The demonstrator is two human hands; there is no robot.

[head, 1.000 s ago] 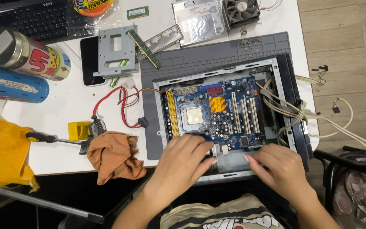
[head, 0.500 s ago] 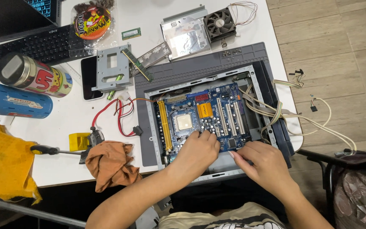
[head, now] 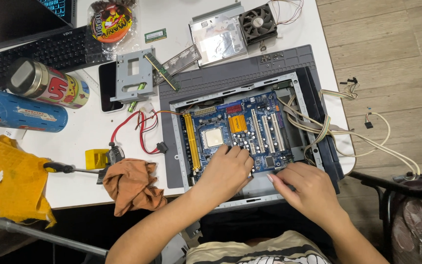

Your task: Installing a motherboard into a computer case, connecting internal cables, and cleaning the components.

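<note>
Your left hand lies palm down, just below the centre of the frame, on the near edge of the blue rectangular motherboard that sits inside the open grey metal computer case; its fingers are curled loosely over the board, and you cannot tell from here whether they pinch anything beneath them. Your right hand, lower right of centre, rests at the board's lower right corner with its fingertips pressed against the board edge, again with nothing plainly gripped. The case lies on a dark grey rubber work mat in the middle of the white table. On the board, the square silver processor socket sits just above your left hand, the orange heat sink to its upper right, and the yellow memory slots run along the left side. A bundle of cream ribbon cables trails out of the case to the right of the frame. Left of the case lie red wires, and towards the lower left a crumpled orange-brown cloth sits touching the tip of a black-handled screwdriver. Farther left is a yellow cloth, and at the left edge a blue cylindrical bottle. At the top of the frame sits a black cooling fan.
</note>
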